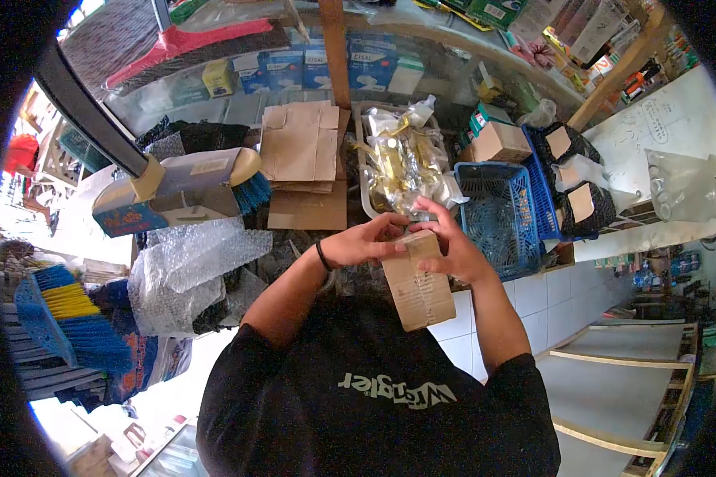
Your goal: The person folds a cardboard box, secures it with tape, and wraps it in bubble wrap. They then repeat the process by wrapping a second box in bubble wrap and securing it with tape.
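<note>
A small brown cardboard box (420, 296) is held tilted in front of my chest. My left hand (367, 241), with a dark band at the wrist, closes on its upper left end, the fingertips near the top edge. My right hand (455, 248) grips the upper right side, its thumb pressed on the front face. What the fingers do behind the box is hidden. Just beyond both hands lies a pale tray (361, 176) with several gold-coloured pieces in clear plastic bags (396, 155).
Flattened cardboard sheets (301, 143) lie left of the tray. Farther left are a blue-bristled broom head (175, 195) and bubble wrap (191, 266). A blue plastic basket (497, 168) and a small box (500, 143) stand right. Behind, a glass case holds blue boxes (284, 70).
</note>
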`<state>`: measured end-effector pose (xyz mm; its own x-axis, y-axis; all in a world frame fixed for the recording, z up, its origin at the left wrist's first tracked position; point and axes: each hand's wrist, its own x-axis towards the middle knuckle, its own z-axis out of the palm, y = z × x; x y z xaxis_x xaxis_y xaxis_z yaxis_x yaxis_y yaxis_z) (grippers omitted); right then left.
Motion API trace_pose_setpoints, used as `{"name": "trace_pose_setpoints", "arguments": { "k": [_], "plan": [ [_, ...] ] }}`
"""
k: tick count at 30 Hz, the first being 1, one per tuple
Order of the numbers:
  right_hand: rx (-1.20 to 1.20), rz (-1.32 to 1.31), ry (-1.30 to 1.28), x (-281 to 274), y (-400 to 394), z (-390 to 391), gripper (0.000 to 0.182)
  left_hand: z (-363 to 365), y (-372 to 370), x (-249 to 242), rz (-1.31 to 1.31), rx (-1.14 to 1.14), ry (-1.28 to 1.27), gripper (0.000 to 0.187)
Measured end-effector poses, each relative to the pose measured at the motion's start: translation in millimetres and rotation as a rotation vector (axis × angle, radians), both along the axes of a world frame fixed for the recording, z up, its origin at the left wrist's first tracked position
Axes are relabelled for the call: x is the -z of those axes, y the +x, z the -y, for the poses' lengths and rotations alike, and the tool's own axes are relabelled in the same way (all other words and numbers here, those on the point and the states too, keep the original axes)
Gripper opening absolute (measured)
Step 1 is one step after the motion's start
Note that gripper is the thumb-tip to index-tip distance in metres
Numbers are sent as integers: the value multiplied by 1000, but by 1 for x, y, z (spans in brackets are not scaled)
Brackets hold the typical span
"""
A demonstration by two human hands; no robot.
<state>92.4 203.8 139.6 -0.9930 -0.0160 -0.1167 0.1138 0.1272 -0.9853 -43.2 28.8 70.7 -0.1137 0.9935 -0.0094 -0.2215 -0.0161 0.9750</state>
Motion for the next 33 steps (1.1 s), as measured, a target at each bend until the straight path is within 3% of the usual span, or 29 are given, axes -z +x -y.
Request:
{"name": "trace_pose_setpoints", "arguments": {
  "k": [8,11,12,16,21,26,30,33],
  "plan": [
    [14,9,-48,2,-11,5,92,7,-4,16,91,-4,-36,68],
    [324,-1,-148,16,-5,-7,85,18,4,25,179,-136,-91,57],
    [451,-17,-99,21,1,-10,70,24,7,31,219,-197,-124,55],
    [763,-3,-127,53,40,-7,55,37,19,36,258,-380,-214,49],
    [924,36,-273,89,65,31,47,36,34,63,405,-471,-168,56],
    [1029,59,-414,100,63,41,47,31,39,95,230,-439,-186,60],
    [1091,15,-256,147,73,24,41,30,44,68,217,-409,-392,62],
    [1180,46,-250,156,75,23,31,27,41,88,41,-417,-456,64]
  ]
}}
